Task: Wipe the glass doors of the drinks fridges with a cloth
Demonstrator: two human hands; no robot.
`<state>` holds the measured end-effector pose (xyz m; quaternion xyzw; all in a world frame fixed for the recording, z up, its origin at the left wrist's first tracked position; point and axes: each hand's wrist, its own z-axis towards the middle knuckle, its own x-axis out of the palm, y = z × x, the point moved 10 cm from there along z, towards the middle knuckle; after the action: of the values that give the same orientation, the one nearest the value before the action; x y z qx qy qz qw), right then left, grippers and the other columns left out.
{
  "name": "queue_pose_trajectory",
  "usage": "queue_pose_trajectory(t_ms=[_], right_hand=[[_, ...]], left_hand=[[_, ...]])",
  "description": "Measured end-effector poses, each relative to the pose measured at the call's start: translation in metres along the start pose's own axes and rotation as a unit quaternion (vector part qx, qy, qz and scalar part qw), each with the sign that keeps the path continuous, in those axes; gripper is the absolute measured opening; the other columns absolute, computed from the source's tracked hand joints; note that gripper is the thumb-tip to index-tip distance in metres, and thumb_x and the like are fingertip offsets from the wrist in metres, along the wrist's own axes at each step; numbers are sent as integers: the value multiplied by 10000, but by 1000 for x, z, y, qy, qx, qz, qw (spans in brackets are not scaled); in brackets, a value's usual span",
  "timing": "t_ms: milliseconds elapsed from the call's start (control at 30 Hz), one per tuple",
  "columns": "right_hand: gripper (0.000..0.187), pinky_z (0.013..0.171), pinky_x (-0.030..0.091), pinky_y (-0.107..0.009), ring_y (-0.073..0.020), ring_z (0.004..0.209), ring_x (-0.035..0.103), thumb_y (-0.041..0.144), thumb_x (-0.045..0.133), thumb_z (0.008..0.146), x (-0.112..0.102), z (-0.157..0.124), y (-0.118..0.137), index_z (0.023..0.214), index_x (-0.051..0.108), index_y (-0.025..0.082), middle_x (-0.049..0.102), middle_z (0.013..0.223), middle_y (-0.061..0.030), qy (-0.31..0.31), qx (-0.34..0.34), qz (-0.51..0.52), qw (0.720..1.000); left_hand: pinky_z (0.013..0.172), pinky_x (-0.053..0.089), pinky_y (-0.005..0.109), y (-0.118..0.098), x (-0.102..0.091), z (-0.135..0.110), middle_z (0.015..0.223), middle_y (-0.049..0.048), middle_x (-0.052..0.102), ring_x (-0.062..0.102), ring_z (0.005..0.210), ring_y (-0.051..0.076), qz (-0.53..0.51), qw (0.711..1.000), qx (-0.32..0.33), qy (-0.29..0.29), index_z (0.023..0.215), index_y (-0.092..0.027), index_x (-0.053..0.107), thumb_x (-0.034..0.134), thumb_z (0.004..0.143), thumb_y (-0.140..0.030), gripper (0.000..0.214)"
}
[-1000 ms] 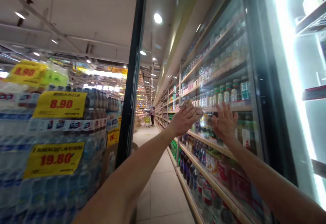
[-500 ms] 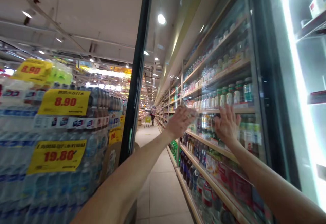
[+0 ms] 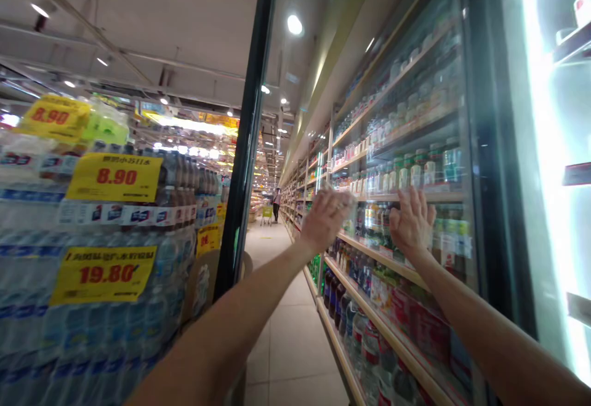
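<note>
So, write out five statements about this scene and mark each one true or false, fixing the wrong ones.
1. The left hand and right hand are both raised at the glass door. True.
2. The right hand is balled into a fist. False: its fingers are stretched out.
3. The 19.80 price sign is above both 8.90 signs. False: it is below them.
4. A person is beside a cart far down the aisle. True.
5. The left hand looks as sharp as the right. False: the left is blurred.
</note>
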<state>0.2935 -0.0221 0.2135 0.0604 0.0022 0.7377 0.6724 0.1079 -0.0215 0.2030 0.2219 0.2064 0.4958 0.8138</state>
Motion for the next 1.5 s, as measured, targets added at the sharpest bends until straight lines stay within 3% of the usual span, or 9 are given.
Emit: queue_pose_trajectory(t_ms=[133,333,400,667,900,967,1167,1400,1500], right_hand=[[502,1056,235,-545,-277,1351,285,298,334,876,-3,-1,-2,1367,401,213,368,1442,-116,-9,-3,6,1000],[484,1068,224,-509,-259,1348,289,295,325,878,0,-1,-3,1335,445,190,377,1437,-112,-5,10,6,1000],[497,1067,219,-515,-257,1352,280,283,330,871,0,-2,-2,1352,423,201,367,1444,-107,-5,16,5,1000],[490,1066,245,-499,-256,1344,298,303,318,885,-2,-8,-2,1346,432,181,385,1434,-110,-11,4,-6,1000],[484,1066,232,-519,-265,1340,304,311,328,884,0,-8,-4,1333,448,177,381,1436,-110,-11,20,3,1000],[487,1069,228,-517,-265,1345,296,311,330,884,0,-10,-3,1338,442,174,373,1441,-111,-10,28,4,1000],[488,1069,237,-501,-263,1339,312,314,336,884,-2,-18,-1,1336,446,165,398,1423,-123,-27,12,4,1000],[475,1071,235,-500,-265,1342,308,311,348,883,-3,-19,0,1321,463,169,401,1422,-119,-29,19,5,999],[472,1069,238,-507,-266,1338,312,310,349,882,-4,-23,0,1316,469,166,400,1422,-120,-29,30,10,999]], left_hand=[[1152,205,411,-92,29,-30,1427,33,409,278,1365,192,-37,970,239,38,1296,-276,457,434,878,-240,420],[1132,202,502,94,-31,-14,1452,66,365,186,1397,251,50,983,-174,-44,1289,-222,462,394,891,-237,404],[1123,212,520,113,-40,-21,1469,91,329,173,1398,277,68,966,-244,-59,1267,-198,484,403,885,-241,393],[1146,213,426,-96,26,-49,1403,32,444,300,1354,200,-29,970,240,18,1281,-282,474,460,869,-251,414],[1108,271,505,87,-37,-27,1450,72,368,185,1398,245,64,975,-194,-90,1247,-225,498,434,872,-219,381],[1101,273,517,75,-37,-38,1457,77,354,164,1402,250,64,977,-181,-92,1266,-229,480,431,872,-215,397],[1141,225,418,-74,3,-87,1399,28,451,273,1368,192,-10,970,240,21,1290,-272,459,445,877,-254,414],[1112,239,502,87,-49,-79,1486,92,298,159,1405,240,76,975,-182,-101,1313,-233,426,437,877,-213,437],[1103,254,502,49,-39,-92,1478,108,310,161,1403,254,74,988,-104,-84,1323,-228,416,459,863,-209,463]])
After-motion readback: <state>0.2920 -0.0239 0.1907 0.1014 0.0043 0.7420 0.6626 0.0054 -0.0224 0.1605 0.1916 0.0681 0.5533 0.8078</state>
